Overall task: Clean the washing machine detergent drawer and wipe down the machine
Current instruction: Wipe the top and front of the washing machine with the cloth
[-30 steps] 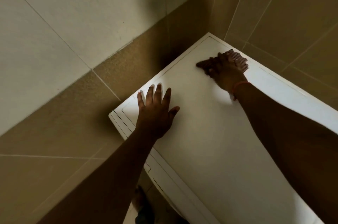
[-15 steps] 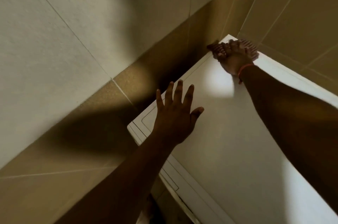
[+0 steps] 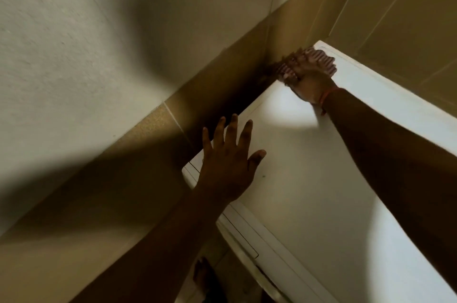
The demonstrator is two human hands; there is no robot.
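Your right hand (image 3: 312, 80) presses a ribbed, pinkish cloth (image 3: 319, 60) flat against the far back corner of the washing machine (image 3: 309, 191) lid, where the white top meets the tan wall tiles (image 3: 408, 18). The fingers of that hand lie over the cloth and are blurred; they look laid close together and pressing down rather than pinching, but you cannot tell this for certain. A thin reddish band (image 3: 327, 95) circles the wrist. Your left hand (image 3: 228, 166) rests palm down on the near left edge of the lid, fingers (image 3: 232, 129) spread and pointing toward the wall, empty, and judged to be bracing.

The relation that governs the next stroke: the lid's long edge runs from the left hand diagonally up to the corner under the cloth, and the unwiped expanse of the top lies toward you and to the right of the cloth. The right hand alone carries the cloth, so it is the working hand; the left hand sits between the cloth and the front of the machine. A return stroke would likely draw back along this diagonal toward you.

The detergent drawer (image 3: 241, 236) appears to be the outlined panel on the front face just below the left wrist, closed; this reading is a judgement. A bare foot (image 3: 202, 278) shows on the floor beneath.
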